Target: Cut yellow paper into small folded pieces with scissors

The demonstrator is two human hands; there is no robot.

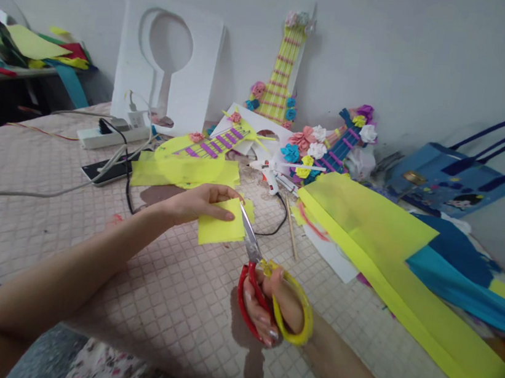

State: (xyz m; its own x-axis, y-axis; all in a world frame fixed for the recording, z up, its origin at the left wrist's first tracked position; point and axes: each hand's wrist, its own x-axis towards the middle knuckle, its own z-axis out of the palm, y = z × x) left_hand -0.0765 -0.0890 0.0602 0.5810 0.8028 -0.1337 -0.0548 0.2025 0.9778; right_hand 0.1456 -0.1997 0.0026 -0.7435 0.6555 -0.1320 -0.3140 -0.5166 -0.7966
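Between the thumb and fingers of my left hand (pixel 213 203) is a small yellow paper stack (pixel 221 227), held above the checked tablecloth. My right hand (pixel 272 303) has its fingers through the handles of a pair of scissors (pixel 251 238), one handle red and the other yellow. The blades point up and to the left, and their tip lies at the right edge of the yellow paper. The blades look nearly closed. A small yellow piece shows just behind the paper's upper right corner.
Behind my hands are a white glue gun (pixel 267 173), yellow sheets (pixel 185 171) and flower-decorated paper crafts (pixel 284 72). A power strip (pixel 113 135) and phone (pixel 108 171) lie left. Long yellow paper (pixel 385 243) and a blue bag (pixel 456 175) are right. A wooden stick (pixel 292 230) lies nearby.
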